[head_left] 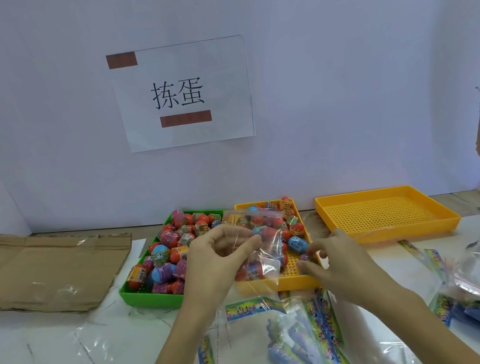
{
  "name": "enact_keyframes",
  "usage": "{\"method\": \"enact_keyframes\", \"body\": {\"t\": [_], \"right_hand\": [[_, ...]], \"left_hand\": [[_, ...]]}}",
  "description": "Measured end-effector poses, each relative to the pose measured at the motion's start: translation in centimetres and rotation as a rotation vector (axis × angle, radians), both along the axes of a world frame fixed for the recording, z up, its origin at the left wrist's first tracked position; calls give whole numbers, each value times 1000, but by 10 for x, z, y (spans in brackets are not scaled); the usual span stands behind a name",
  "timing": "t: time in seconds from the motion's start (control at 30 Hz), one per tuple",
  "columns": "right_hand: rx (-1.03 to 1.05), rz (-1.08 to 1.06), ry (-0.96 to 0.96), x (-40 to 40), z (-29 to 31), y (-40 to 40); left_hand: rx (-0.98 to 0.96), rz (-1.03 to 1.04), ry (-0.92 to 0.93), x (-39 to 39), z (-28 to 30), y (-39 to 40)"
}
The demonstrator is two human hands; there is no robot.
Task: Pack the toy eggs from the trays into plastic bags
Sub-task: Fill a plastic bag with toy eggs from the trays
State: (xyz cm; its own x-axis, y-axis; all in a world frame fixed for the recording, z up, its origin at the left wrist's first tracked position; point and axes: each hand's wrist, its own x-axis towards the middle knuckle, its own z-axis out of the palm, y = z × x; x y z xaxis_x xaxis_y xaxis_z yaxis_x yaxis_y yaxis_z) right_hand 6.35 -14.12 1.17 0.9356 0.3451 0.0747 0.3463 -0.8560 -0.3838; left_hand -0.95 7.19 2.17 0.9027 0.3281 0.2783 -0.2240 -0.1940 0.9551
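Here left hand (212, 257) pinches bag (260, 241) rim above yellow tray (294, 279); right hand (337, 260) at tray edge.

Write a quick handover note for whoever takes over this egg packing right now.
Left hand: pinches a clear plastic bag open above the trays; eggs seem to be inside it.
Right hand: fingers reach for eggs in the middle yellow tray.
Green tray: piled with toy eggs.
Right yellow tray: no eggs.
Left to do: fill this bag, then bag the rest; spare bags lie in front.

Three trays (388, 212) (one green (143, 296))
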Motion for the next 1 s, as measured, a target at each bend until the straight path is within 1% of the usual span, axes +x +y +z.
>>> {"method": "enact_keyframes", "body": {"t": [0.07,0.13,0.3,0.33,0.47,0.53,0.6,0.67,0.7,0.77,0.8,0.9,1.0], "right_hand": [[12,3,-4,1,1,0],[77,14,-11,0,3,-1],[246,65,-113,1,6,-4],[321,65,-143,1,7,-3],[729,77,-292,-5,15,1],[900,142,-291,-11,20,4],[1008,245,-275,-18,23,10],[1004,343,-302,-25,24,14],[943,373,-356,-26,23,16],[754,395,-485,-26,21,16],[690,398,-509,-25,21,15],[641,402,-468,-23,20,12],[696,426,-337,-22,19,10]], "left_hand": [[-65,-28,26,0,1,0],[-79,-44,42,0,1,-1],[-16,-41,57,-1,1,-4],[9,-38,52,-1,1,-5],[116,-25,24,-2,0,-7],[170,-31,17,-2,0,-8],[189,-58,3,-2,0,-9],[219,-105,-33,-4,1,-12],[259,-119,-62,-4,1,-13],[326,-138,-116,-6,2,-15],[334,-144,-135,-6,2,-16],[294,-118,-152,-6,2,-15],[251,-94,-132,-4,2,-13]]}}
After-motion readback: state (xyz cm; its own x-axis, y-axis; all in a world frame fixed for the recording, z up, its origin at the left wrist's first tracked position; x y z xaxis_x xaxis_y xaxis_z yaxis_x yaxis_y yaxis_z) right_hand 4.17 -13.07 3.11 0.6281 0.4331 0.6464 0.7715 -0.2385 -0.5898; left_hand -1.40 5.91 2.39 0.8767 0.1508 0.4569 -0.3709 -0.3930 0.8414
